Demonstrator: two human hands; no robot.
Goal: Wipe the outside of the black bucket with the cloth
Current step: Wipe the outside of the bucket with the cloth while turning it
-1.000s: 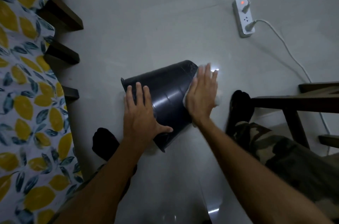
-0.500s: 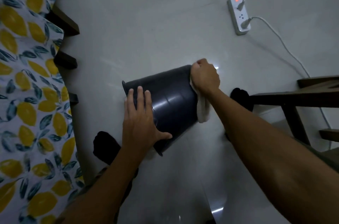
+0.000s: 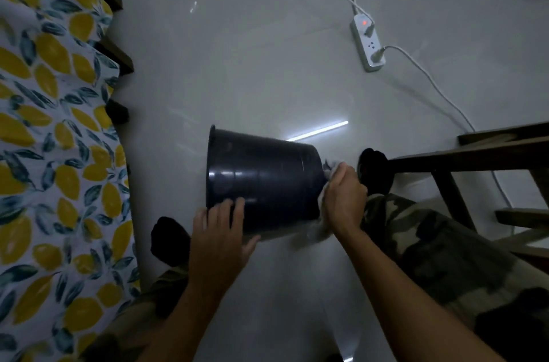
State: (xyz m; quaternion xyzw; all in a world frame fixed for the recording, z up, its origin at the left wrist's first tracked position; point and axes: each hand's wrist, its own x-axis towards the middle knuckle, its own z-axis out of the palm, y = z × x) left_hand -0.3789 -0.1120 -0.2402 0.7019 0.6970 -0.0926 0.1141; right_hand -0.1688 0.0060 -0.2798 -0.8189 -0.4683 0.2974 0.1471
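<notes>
The black bucket [image 3: 264, 180] lies on its side on the pale floor, rim to the left, base to the right. My left hand [image 3: 221, 238] rests flat on its near side close to the rim, fingers spread against the wall. My right hand [image 3: 344, 198] is closed on a white cloth [image 3: 322, 214] and presses it against the bucket's base end. Most of the cloth is hidden under the fist; a crumpled part hangs below it.
A lemon-print cloth [image 3: 53, 154] drapes over furniture on the left. A white power strip [image 3: 368, 45] with cables lies at the upper right. A dark wooden frame [image 3: 463, 159] stands right. My black-socked feet [image 3: 375, 171] and camouflage trousers flank the bucket.
The bucket has turned so its side lies more level. My right hand slid with the cloth from the far side down to the base end. My left hand shifted nearer the rim.
</notes>
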